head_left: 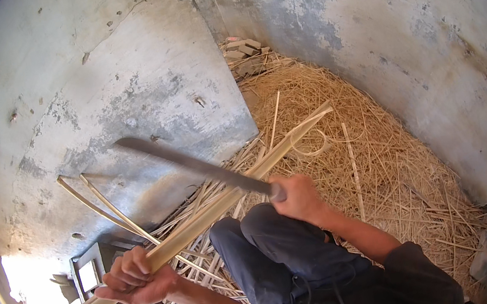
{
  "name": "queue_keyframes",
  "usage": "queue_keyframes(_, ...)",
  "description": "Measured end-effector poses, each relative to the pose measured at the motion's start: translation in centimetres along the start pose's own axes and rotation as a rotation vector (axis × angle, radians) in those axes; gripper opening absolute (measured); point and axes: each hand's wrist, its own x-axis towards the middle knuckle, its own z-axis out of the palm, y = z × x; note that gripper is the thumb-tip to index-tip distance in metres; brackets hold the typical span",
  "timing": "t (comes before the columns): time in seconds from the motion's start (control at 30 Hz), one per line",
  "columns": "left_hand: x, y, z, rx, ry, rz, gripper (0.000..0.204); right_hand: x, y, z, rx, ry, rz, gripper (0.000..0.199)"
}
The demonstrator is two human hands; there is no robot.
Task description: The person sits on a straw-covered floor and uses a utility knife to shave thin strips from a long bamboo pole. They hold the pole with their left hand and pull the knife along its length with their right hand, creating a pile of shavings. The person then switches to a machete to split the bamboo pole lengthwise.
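A long split bamboo strip (pixel 202 215) slants from the lower left up to the right, in front of my knees. My left hand (pixel 136 281) is wrapped round it near its lower end. In my right hand (pixel 301 198) is the handle of a long-bladed knife (pixel 195 165), its dark blade pointing up and left. The blade crosses over the strip close to my right hand; whether it touches I cannot tell. Toward the strip's far end, a thin shaving (pixel 311 144) curls in a loop.
Straw-coloured bamboo shavings (pixel 335 95) cover the floor ahead and to the right. Two bent strips (pixel 104 202) lean at the left wall (pixel 142 98). Bricks (pixel 243 49) lie in the far corner. A dark box-like object (pixel 94 266) stands beyond my left hand.
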Motion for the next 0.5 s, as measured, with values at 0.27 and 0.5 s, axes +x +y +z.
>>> queue_keyframes(0.27,-2.0,4.1,-4.9,0.248,0.196,0.009,0.058,-1.8,12.5,-1.8,-0.280,-0.099,0.314,0.017)
queue_keyframes(0.5,-3.1,-1.0,-3.0,0.082,0.179,0.014,0.059,-2.0,2.2,-0.3,-0.064,-0.163,0.063,0.020)
